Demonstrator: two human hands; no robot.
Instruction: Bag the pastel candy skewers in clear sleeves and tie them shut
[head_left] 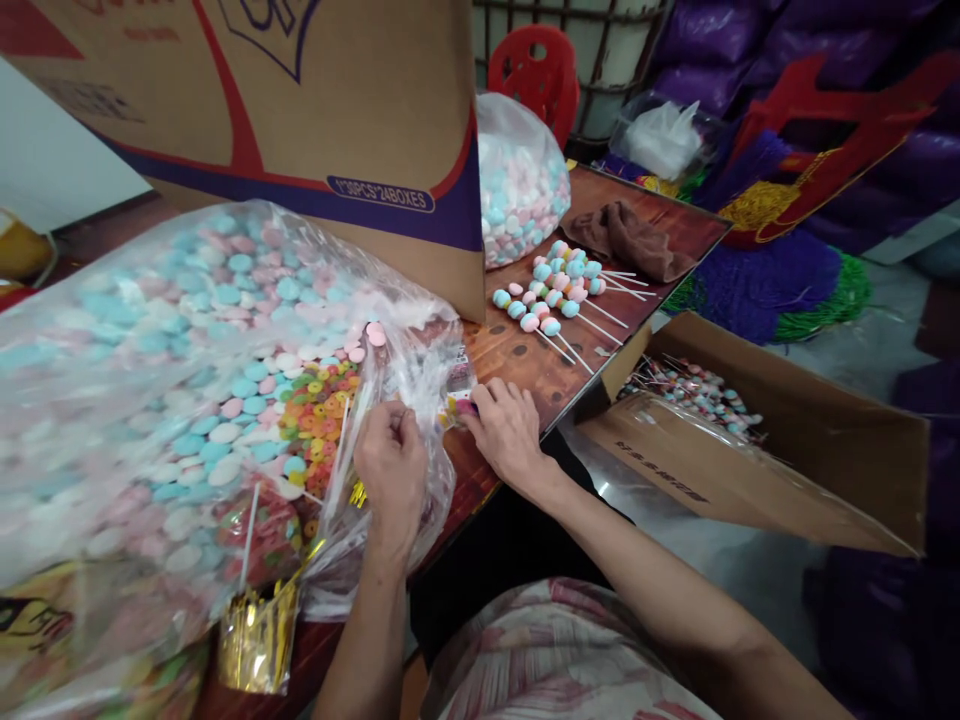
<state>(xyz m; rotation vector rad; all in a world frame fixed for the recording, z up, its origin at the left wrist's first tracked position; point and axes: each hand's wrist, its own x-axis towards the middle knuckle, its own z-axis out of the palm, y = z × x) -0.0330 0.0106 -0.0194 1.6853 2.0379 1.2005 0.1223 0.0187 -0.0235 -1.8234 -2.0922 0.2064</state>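
My left hand [391, 455] is closed in a pinch above the edge of a clear plastic bag [420, 350]. Whatever its fingers hold is hidden. Close beside it, my right hand [510, 430] has its fingers bent around a small yellow-and-purple piece [459, 408], too small to name. Left of my hands, the spread bag holds pastel pink, blue and white candies [217, 435] and colourful ring gummies [322, 410]. Past my right hand lies a cluster of candy skewers [559, 290] on white sticks. A packet of gold twist ties [259, 640] lies at the table's near edge.
A large cardboard box [300, 130] stands at the back of the wooden table [517, 360]. Behind the skewers are another bag of candies [521, 180] and a brown cloth [630, 240]. Right of the table, a lower open carton [825, 400] contains many finished-looking sticks.
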